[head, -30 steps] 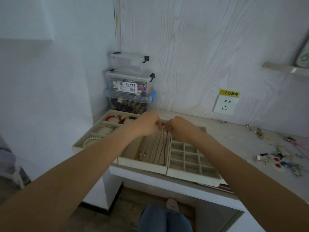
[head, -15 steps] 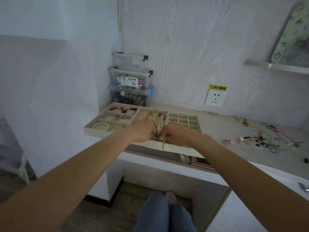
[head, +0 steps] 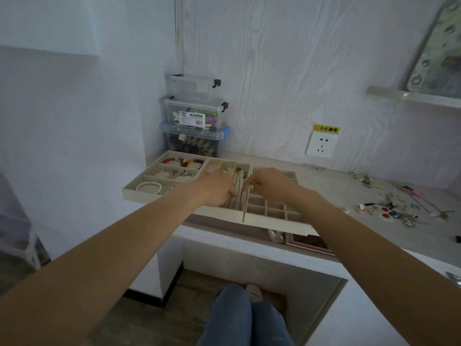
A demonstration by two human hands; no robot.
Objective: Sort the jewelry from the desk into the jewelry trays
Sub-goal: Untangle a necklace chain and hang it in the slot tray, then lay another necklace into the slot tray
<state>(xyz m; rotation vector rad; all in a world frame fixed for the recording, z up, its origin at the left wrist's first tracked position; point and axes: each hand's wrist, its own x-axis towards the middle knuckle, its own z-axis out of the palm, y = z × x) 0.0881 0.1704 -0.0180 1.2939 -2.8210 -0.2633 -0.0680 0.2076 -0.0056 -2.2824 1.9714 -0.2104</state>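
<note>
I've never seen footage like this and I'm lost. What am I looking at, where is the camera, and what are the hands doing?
There is no machine here: a person wears a wide-angle camera on the head, so you look forward and down along both bare arms. This is the only view. The left hand and right hand meet over the middle tray, which has long slots; they seem to lay a thin necklace into a slot, though each grip is too small to tell. The left tray holds bracelets, among them a pearl bracelet. The right tray has small square cells. Unsorted loose jewelry lies on the desk to the right. Stacked clear boxes stand in the corner.
</note>
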